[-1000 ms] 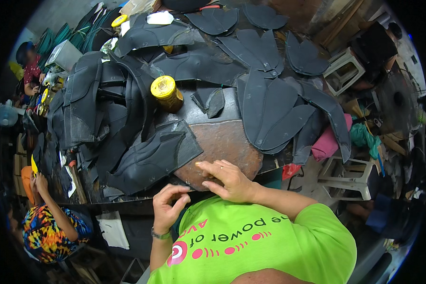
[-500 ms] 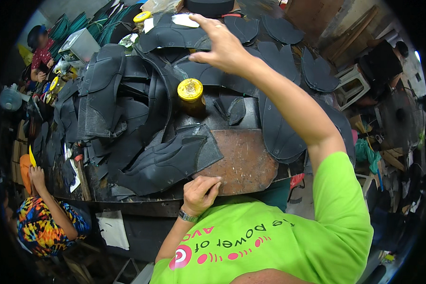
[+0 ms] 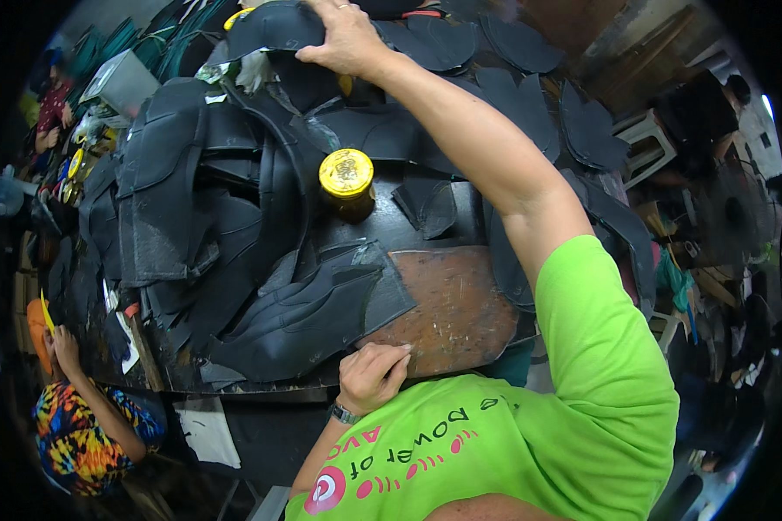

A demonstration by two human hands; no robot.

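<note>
Stretched to the far side of the table, my right hand [image 3: 343, 42] grips the edge of a black stitched shoe upper [image 3: 269, 28]; its fingertips lie near the top of the picture. White crumpled material [image 3: 253, 73] shows just below that piece. My left hand [image 3: 372, 378] rests at the near table edge with curled fingers, beside a worn brown board [image 3: 447, 304]; what it holds, if anything, is hidden. Next to it lie several stacked black uppers [image 3: 300, 326]. A yellow-lidded jar [image 3: 347, 178] of dark contents stands mid-table.
A large heap of black uppers [image 3: 161, 174] fills the left of the table. Flat black cut pieces [image 3: 517, 113] spread over the far right. A white plastic stool [image 3: 647, 143] stands beyond. At the left, a person in a patterned shirt [image 3: 87, 425] handles a yellow blade-shaped thing.
My right hand has closed on the black upper, which has moved farther away and left, baring white material below. The left hand stays at the table edge. The view has shifted slightly.
</note>
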